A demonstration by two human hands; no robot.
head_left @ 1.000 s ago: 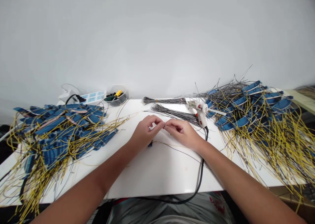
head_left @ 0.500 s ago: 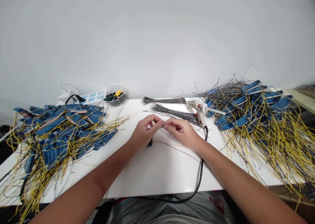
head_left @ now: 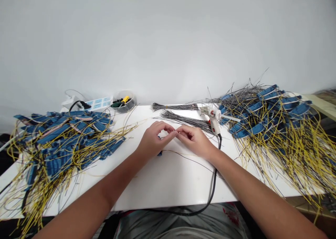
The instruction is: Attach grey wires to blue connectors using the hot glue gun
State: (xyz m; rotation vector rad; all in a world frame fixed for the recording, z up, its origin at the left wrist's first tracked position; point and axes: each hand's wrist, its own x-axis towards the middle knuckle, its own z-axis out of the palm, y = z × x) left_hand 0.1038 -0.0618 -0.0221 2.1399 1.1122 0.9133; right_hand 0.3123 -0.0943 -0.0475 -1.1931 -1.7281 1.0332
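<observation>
My left hand (head_left: 156, 138) and my right hand (head_left: 193, 141) meet over the middle of the white table (head_left: 168, 186). Both thumbs and forefingers are pinched together, fingertips touching. Whatever lies between them is too small to make out. Under my left hand, a small blue piece (head_left: 159, 152) is mostly hidden. A thin yellow and black wire (head_left: 183, 156) runs from near it to the right, passing below my right hand. Just behind my hands lies a bundle of dark wires (head_left: 183, 118), with a second wire bundle (head_left: 175, 107) farther back.
Right of the wire bundles stands a white glue gun (head_left: 214, 119), its black cord (head_left: 214, 183) curving down past my right forearm. Piles of blue wired pieces lie left (head_left: 59, 141) and right (head_left: 273, 113). A power strip (head_left: 98, 103) and clear bowl (head_left: 127, 106) stand back left.
My fingertips have shifted slightly and closed together more, and the dark bit between them no longer shows. A little more blue shows by my left hand. The rest stays put.
</observation>
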